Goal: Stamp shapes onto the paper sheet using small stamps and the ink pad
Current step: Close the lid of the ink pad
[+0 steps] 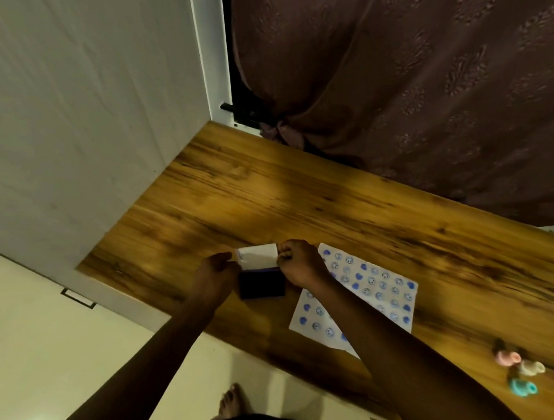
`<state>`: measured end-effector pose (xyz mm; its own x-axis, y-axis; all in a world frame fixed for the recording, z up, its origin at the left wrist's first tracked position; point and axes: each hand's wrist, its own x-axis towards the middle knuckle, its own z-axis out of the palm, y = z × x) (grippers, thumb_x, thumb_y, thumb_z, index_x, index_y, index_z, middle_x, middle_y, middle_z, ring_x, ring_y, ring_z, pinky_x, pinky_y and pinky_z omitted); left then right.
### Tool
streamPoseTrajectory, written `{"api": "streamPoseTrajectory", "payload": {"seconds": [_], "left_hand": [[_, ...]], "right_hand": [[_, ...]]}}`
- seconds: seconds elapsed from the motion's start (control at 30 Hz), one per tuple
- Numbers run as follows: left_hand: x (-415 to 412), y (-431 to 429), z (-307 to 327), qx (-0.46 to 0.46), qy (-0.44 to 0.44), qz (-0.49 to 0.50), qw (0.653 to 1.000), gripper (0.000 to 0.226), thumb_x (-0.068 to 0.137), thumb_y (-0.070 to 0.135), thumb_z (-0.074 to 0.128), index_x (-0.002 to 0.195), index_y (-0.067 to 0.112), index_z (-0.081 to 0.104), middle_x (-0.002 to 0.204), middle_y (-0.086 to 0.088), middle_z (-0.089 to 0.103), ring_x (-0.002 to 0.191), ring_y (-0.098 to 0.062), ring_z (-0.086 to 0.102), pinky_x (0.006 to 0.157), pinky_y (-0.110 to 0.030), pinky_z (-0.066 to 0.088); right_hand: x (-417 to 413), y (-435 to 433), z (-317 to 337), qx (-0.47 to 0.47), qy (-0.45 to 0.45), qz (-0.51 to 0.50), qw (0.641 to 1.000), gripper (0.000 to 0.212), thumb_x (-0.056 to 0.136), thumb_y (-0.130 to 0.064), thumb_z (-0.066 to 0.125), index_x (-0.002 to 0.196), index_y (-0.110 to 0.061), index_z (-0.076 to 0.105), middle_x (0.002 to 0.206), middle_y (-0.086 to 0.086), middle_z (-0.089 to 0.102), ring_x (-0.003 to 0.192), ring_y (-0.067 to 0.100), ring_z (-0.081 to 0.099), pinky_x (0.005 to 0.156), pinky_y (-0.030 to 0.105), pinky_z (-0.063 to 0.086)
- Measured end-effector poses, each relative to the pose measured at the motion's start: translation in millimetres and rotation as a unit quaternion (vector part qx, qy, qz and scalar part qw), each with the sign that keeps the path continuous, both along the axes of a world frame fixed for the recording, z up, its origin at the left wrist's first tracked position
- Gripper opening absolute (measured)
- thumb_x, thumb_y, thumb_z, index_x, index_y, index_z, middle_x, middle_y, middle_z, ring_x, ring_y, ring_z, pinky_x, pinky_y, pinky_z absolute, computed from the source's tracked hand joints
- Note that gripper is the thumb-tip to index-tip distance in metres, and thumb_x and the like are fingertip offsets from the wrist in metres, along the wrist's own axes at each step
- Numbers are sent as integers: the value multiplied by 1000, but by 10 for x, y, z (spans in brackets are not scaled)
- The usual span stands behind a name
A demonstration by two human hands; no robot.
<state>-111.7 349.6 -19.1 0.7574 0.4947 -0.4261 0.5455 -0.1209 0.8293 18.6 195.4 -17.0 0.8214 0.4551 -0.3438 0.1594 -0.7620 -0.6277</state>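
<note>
A: Where's the ink pad [262, 284]?
B: On the worktop [304, 192], at 9 o'clock of the paper sheet [377, 295]. Left hand [214, 271] steadies its case, right hand [299, 262] pinches the white lid [257, 254]
A: Handling?
B: Probably light, stiff plastic; grip the lid's edge, keep off the inky face

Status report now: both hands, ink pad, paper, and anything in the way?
Left hand and right hand both on ink pad, lid raised. Paper full of blue prints. Stamps idle at right. Nothing in the way.
</note>
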Motion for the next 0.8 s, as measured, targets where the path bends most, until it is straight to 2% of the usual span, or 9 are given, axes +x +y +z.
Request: {"api": "streamPoseTrajectory", "payload": {"seconds": [0.07, 0.13, 0.23, 0.37, 0.43, 0.57, 0.63, 0.7, 0.8], "left_hand": [[2, -8, -20, -7, -4, -9, 1000, 32, 96, 8, 56, 125, -1, 66, 112, -21, 73, 86, -21, 69, 63, -18, 53], [-5, -6, -23, -14, -13, -10, 1000, 31, 96, 8, 56, 124, -2, 66, 112, -21, 74, 86, -21, 71, 61, -14, 54], [-23, -18, -24, -36, -22, -15, 999, 33, 97, 9, 57, 129, 2, 66, 115, -17, 74, 103, -25, 74, 77, -28, 62], [-32, -70, 8, -37, -29, 1, 999, 25, 97, 7, 58, 118, 10, 71, 107, -10, 77, 98, -22, 75, 85, -39, 63], [-32, -72, -3, -49, -25, 8, 998, 27, 96, 11, 58, 121, 14, 67, 109, -10, 76, 100, -21, 74, 88, -41, 63], [-69, -23, -87, -30, -39, 0, 999, 64, 84, 32, 59, 144, 9, 54, 128, -15, 71, 115, -29, 71, 94, -52, 61], [-102, -69, -29, -24, -43, 0, 999, 70, 84, 33, 59, 149, 9, 48, 130, -14, 69, 118, -31, 69, 96, -53, 60], [-130, -122, 33, -16, -49, -6, 999, 62, 91, 20, 59, 151, 10, 45, 129, -13, 69, 117, -29, 69, 96, -52, 60], [-151, -160, 73, 3, -62, -13, 998, 49, 92, 17, 61, 142, 17, 59, 124, -6, 73, 115, -22, 70, 94, -46, 61]], "right_hand": [[-6, -8, -3, -3, 4, -10, 1000, 31, 90, -18, 64, 120, -17, 71, 125, 7, 71, 114, 28, 66, 85, 30, 52], [-9, -29, -8, -4, 14, -19, 1000, 33, 90, -19, 65, 123, -18, 69, 127, 5, 70, 114, 26, 66, 85, 29, 52], [-7, -52, 6, -4, 26, -19, 999, 34, 92, -18, 62, 126, -19, 68, 129, 5, 69, 115, 25, 65, 84, 28, 50], [-15, -71, 43, 0, 34, -16, 999, 35, 95, -14, 56, 128, -17, 68, 131, 9, 67, 115, 29, 64, 84, 30, 50], [-29, -88, 50, 11, 43, -15, 999, 36, 97, -13, 52, 130, -17, 66, 131, 11, 67, 115, 31, 64, 91, 36, 54], [-54, -128, 57, 30, 58, -23, 998, 36, 96, -11, 52, 128, -16, 66, 130, 9, 67, 116, 30, 63, 99, 46, 53], [-67, -149, 58, 40, 57, -32, 997, 33, 94, -12, 54, 124, -17, 67, 127, 7, 69, 113, 27, 64, 97, 44, 54], [-87, -173, 67, 48, 53, -38, 997, 29, 92, -16, 58, 120, -20, 67, 122, 3, 70, 110, 23, 65, 93, 41, 55], [-118, -225, 69, 49, 44, -40, 997, 25, 90, -20, 62, 115, -23, 67, 114, -2, 72, 105, 18, 67, 87, 35, 55]]}}
